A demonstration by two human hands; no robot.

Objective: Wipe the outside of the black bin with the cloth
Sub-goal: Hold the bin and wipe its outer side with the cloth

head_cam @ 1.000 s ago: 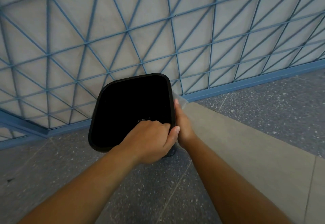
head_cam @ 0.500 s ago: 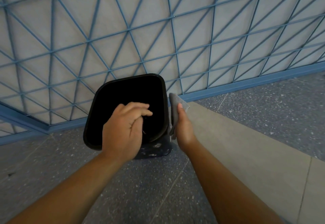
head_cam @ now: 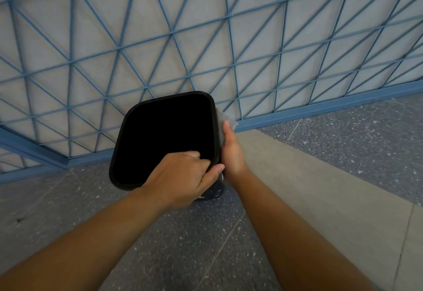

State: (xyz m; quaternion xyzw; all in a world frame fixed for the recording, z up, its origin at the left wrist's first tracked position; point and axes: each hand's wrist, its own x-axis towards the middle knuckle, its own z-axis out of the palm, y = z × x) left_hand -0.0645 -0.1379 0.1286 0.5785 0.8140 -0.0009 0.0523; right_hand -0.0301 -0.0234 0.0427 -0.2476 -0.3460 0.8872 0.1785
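The black bin point(head_cam: 137, 126) stands on the floor in front of the blue grid fence, its open top facing me and its inside dark. My left hand point(head_cam: 183, 176) grips the bin's near right corner, fingers curled over the rim and thumb on the outside. My right hand point(head_cam: 232, 153) lies flat against the bin's right outer wall and presses a grey cloth point(head_cam: 225, 120) onto it. The cloth sticks out above my fingertips near the bin's top right corner; most of it is hidden under the hand.
A blue metal grid fence point(head_cam: 231, 66) with a pale backing runs right behind the bin, its blue base rail point(head_cam: 320, 107) at floor level. The floor is speckled dark grey point(head_cam: 183, 245) with a lighter grey strip point(head_cam: 320, 187) on the right.
My left hand, lifted above the opening half a second ago, has come down and closed on the bin's near right rim. My right hand has slid the cloth up the right wall.
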